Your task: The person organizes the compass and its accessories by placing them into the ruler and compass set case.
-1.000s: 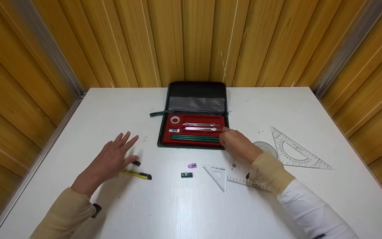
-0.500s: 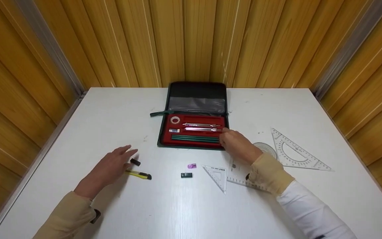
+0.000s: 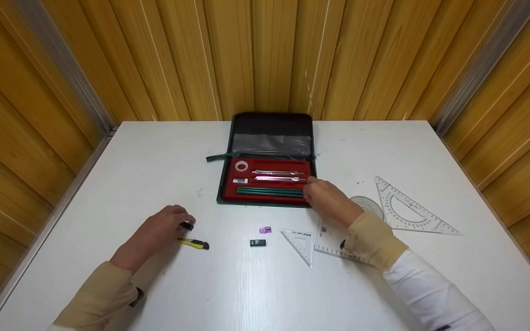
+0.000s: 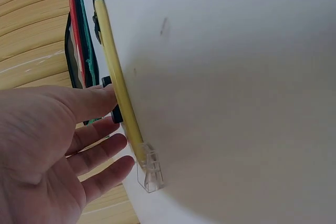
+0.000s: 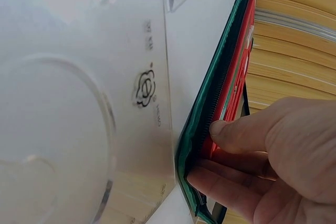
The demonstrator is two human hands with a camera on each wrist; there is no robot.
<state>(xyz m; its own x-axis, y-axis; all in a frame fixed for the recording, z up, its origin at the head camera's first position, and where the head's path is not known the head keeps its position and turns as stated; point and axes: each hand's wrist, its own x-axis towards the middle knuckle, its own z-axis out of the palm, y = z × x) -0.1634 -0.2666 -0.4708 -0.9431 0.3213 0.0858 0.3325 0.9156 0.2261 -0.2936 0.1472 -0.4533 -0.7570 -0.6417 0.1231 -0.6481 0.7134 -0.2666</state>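
My left hand point(image 3: 161, 227) is low over the table, its thumb and fingers curled around a small black block point(image 4: 116, 114). The block is mostly covered by them in the left wrist view. Beside it lies a yellow utility knife point(image 3: 193, 243) with a black end. My right hand point(image 3: 329, 197) grips the near right corner of an open zippered geometry-set case point(image 3: 272, 124), thumb on the red tray point(image 5: 241, 66). That tray bears two metal compasses point(image 3: 279, 178), green pencils point(image 3: 269, 191), an eraser point(image 3: 240, 180) and a round white piece point(image 3: 241, 166).
A pink sharpener point(image 3: 265, 230) and a small dark green box point(image 3: 258, 242) lie mid-table. To the right are a small set square point(image 3: 302, 243), a clear plastic sheet point(image 5: 131, 129), a protractor point(image 3: 367, 204) and a large set square point(image 3: 412, 211). Wood-patterned walls point(image 3: 274, 55) enclose the table.
My left hand has come down and to the right, and its spread fingers have closed around the black block. My right hand stays at the case corner.
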